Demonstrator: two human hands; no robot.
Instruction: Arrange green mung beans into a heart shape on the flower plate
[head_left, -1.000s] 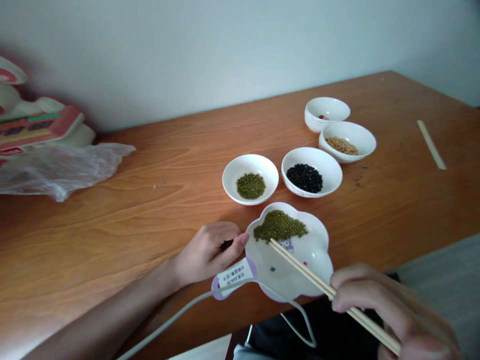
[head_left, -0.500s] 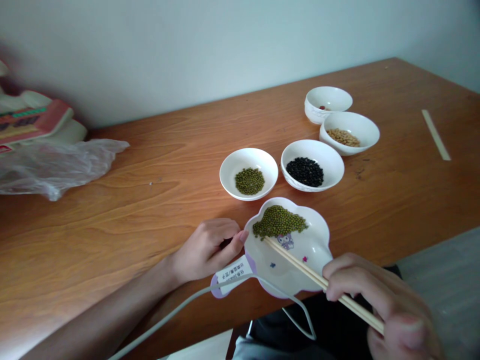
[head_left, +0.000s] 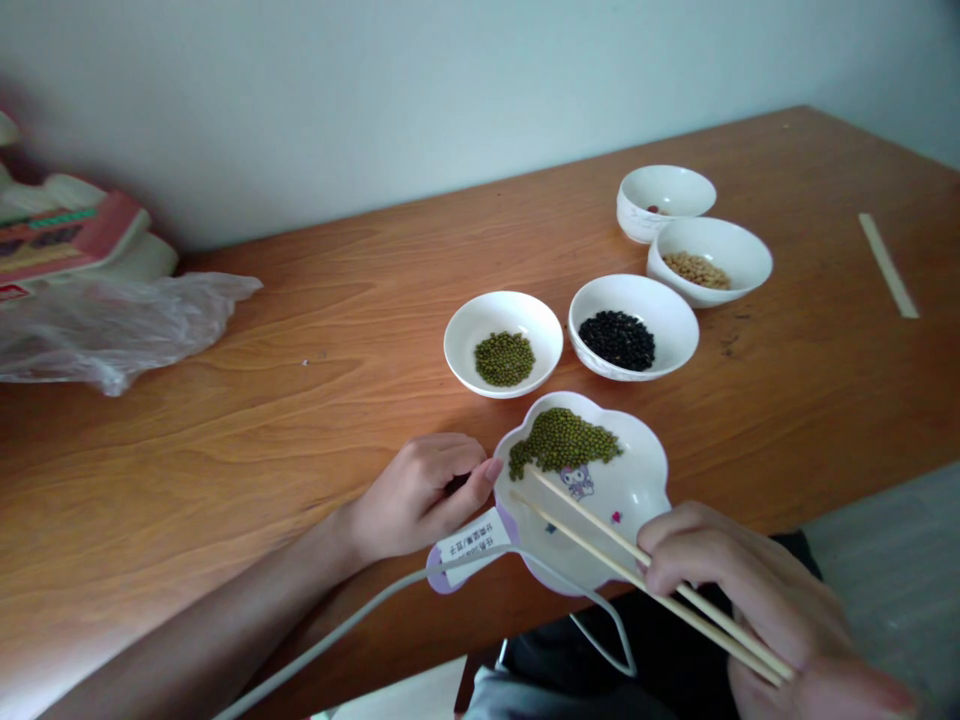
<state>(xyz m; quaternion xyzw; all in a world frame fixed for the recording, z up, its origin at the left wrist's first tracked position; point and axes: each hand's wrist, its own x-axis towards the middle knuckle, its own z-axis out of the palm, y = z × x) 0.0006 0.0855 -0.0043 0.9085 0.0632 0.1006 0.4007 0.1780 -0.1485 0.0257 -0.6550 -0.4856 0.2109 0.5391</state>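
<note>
A white flower-shaped plate with a purple edge (head_left: 637, 440) sits at the table's front edge, a heap of mung beans (head_left: 566, 440) along its far left side. My left hand (head_left: 424, 495) is closed at the plate's left rim, thumb against the edge and fingers curled. In my right hand (head_left: 742, 590) is a pair of wooden chopsticks (head_left: 600, 525), tips parted over the plate beside the beans. Just beyond stand a white bowl with mung beans (head_left: 457, 350) and a white bowl with black beans (head_left: 675, 335).
Farther back right are a bowl of tan beans (head_left: 750, 260) and a bowl with a few reddish pieces (head_left: 637, 220). A pale flat strip (head_left: 889, 265) lies at the right. At left is a clear plastic bag (head_left: 127, 330). A white cable (head_left: 337, 635) crosses the plate's labelled handle (head_left: 469, 550).
The chopstick tips have spread apart; before, they were together at the beans. My left hand keeps its place at the rim. The whole view has shifted slightly.
</note>
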